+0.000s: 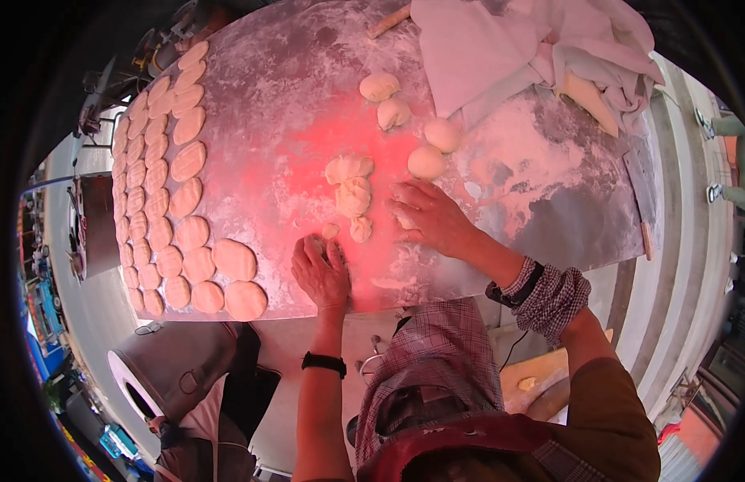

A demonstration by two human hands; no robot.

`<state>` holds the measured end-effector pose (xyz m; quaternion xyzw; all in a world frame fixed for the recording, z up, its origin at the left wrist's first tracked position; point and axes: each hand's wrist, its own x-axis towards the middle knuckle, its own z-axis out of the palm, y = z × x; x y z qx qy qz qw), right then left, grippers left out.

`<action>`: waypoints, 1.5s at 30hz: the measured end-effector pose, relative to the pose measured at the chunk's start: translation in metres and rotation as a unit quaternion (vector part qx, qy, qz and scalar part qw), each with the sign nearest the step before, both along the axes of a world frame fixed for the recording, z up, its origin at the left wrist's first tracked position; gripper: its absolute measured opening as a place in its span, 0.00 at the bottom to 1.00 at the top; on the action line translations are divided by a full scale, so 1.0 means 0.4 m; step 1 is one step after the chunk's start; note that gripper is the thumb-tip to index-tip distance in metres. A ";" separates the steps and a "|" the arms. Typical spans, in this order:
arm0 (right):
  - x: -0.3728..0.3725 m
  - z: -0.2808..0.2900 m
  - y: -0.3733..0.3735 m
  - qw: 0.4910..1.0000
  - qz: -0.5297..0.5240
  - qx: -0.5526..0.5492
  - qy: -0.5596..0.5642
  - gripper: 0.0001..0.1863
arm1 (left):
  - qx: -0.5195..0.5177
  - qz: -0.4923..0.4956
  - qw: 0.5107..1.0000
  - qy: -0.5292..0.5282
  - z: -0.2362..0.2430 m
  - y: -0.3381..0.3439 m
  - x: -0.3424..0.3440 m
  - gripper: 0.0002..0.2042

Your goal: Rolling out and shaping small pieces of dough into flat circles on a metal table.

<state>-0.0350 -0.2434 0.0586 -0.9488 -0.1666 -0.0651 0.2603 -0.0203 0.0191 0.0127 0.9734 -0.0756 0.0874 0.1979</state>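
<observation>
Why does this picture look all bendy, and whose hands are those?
No robot here: just a person's bare left hand and right hand. A wide camera worn on their head looks down, making straight edges bend. On the white-dusted table, flat dough rounds lie in rows on the left, dough lumps sit in the middle, and round dough balls lie just beyond the right hand. A pale cloth lies at the far right. The hands cover whatever might be under them, so I can't tell if they hold anything.

Creamy-white round dough balls, blotchy grey floury tabletop glowing pinkish-red, and that bunched fabric cuff is dark-and-pale checked lol.
</observation>
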 end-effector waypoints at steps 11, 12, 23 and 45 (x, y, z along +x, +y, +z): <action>-0.437 -0.031 -0.369 0.829 -0.475 0.291 0.042 0.17 | -0.007 -0.008 1.000 0.001 0.006 -0.008 -0.017 0.18; -0.446 -0.026 -0.353 0.827 -0.481 0.289 0.041 0.17 | 0.001 -0.004 1.000 -0.005 0.010 -0.004 -0.012 0.18; -0.426 -0.034 -0.387 0.856 -0.508 -0.078 -0.050 0.12 | 0.014 -0.016 1.000 -0.020 -0.011 -0.027 -0.014 0.18; -0.362 -0.046 -0.435 0.893 -0.418 -0.161 -0.041 0.10 | 0.014 -0.017 1.000 -0.020 0.003 -0.024 -0.015 0.18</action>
